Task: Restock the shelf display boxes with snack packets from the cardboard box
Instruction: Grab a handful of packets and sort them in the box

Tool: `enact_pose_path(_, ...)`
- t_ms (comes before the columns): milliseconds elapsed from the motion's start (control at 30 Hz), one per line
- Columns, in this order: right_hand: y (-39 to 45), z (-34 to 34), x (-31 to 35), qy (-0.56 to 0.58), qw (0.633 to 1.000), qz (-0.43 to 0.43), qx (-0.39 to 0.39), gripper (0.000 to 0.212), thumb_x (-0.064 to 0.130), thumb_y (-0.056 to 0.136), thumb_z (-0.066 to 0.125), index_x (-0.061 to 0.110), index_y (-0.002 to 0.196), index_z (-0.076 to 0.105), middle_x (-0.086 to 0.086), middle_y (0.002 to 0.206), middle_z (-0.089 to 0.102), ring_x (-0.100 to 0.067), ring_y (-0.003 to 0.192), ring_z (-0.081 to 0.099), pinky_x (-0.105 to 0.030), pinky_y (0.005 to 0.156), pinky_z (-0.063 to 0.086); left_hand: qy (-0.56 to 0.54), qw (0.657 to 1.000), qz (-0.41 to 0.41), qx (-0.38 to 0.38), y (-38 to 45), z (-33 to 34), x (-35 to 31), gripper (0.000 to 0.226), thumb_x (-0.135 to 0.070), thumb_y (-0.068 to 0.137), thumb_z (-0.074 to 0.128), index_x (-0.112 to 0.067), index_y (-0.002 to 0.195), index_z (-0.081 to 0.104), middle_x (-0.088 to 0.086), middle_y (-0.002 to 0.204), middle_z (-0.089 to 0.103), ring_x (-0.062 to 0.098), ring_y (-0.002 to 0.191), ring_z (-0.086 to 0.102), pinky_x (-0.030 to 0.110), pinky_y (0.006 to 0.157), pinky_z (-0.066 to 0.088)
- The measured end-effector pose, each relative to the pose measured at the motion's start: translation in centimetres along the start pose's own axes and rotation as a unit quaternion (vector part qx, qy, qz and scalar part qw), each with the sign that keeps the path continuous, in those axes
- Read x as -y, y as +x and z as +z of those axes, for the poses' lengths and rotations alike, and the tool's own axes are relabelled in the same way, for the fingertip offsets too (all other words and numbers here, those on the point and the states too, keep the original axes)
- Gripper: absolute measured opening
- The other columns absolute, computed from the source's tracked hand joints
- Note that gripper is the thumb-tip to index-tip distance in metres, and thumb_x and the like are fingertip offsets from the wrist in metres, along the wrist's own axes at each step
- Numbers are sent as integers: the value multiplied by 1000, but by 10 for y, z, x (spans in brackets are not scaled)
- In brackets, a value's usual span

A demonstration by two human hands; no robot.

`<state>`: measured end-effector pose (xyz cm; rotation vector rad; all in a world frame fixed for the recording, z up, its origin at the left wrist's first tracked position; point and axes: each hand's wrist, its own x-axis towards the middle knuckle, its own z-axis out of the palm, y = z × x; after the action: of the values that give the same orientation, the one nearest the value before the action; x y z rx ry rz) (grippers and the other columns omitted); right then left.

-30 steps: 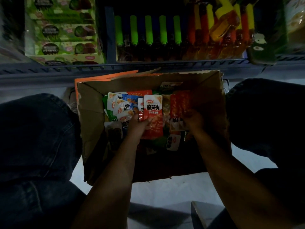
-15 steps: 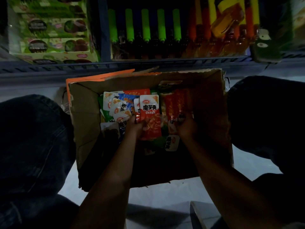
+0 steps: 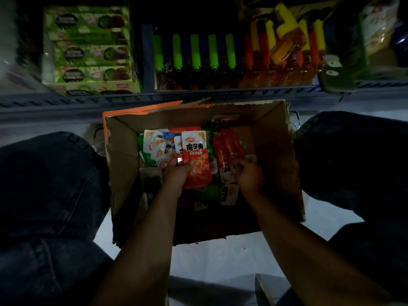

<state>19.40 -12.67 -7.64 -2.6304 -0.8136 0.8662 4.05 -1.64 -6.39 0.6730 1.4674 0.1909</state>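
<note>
An open cardboard box [image 3: 123, 164] sits on the floor between my knees, holding several loose snack packets in red, white, blue and green. My left hand [image 3: 176, 173] grips a small stack of red-and-white snack packets [image 3: 195, 157], held upright above the pile. My right hand [image 3: 248, 175] reaches into the right side of the box with fingers curled onto darker red packets [image 3: 228, 149]; whether it holds one is hard to tell. A green display box [image 3: 88, 54] stands on the shelf at upper left.
A blue metal shelf edge [image 3: 198, 96] runs just behind the box. On the shelf stand bottles with green caps [image 3: 194, 51] and orange and yellow ones [image 3: 284, 47]. My dark-trousered knees [image 3: 48, 184] flank the box. Pale floor lies in front.
The view has shifted slightly. My left hand keeps its red-and-white packets raised, and my right hand has moved a little further in among the red packets.
</note>
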Motion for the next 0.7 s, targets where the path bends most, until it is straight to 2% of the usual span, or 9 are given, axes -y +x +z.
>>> enact_pose_path(100,-10,-20,6,68,996,-20,-61,22,20,95,51,15,108,69,-12,101,69,-30,91,63,-30,70,45,-1,1000,17,21,-11,-6,-8,38,-13,84,68,-20,120,60,4,117,66,27,106,61,48,93,49)
enact_pose_path(200,-17,-47,20,87,993,-20,-72,23,24,95,52,12,105,68,-8,100,68,-23,91,62,-24,71,39,4,999,35,26,-29,-11,-20,28,-13,84,68,-20,110,62,4,111,67,27,102,63,46,92,50)
enact_pose_path(367,-39,-96,45,179,976,-91,-85,17,21,91,61,11,99,72,-3,99,71,-17,90,64,-28,77,50,-5,998,54,41,-72,-23,-44,34,-14,82,71,-15,115,62,9,109,68,30,99,64,50,92,50)
enact_pose_path(433,-48,-118,53,210,968,-107,-87,14,21,89,63,13,94,73,-1,93,71,-15,86,65,-30,77,52,-14,997,66,45,-92,-28,-57,29,-13,82,71,-15,109,63,12,107,69,31,98,65,52,93,50)
enact_pose_path(500,-55,-142,64,216,963,-125,-97,15,21,88,64,12,94,74,-4,92,72,-16,85,65,-31,76,51,-31,995,80,54,-116,-32,-74,20,-11,84,69,-15,103,63,12,100,70,30,92,66,51,88,52)
enact_pose_path(600,-66,-182,85,217,957,-156,-108,18,24,87,65,11,97,74,0,90,70,-13,85,62,-24,71,47,-49,988,125,72,-149,-40,-104,12,-7,87,63,-12,99,62,10,91,69,22,73,69,38,65,57)
enact_pose_path(633,-71,-196,93,223,955,-167,-106,19,25,87,65,12,98,74,3,89,67,-9,84,60,-21,71,44,-53,986,137,74,-160,-44,-116,12,-7,88,62,-12,98,62,11,92,69,22,73,69,37,63,56)
enact_pose_path(700,-80,-221,107,235,945,-201,-103,18,24,87,65,13,98,74,7,90,65,-2,84,56,-15,70,41,-64,983,153,77,-180,-53,-140,18,-8,88,62,-10,106,61,15,102,69,29,87,68,43,72,56)
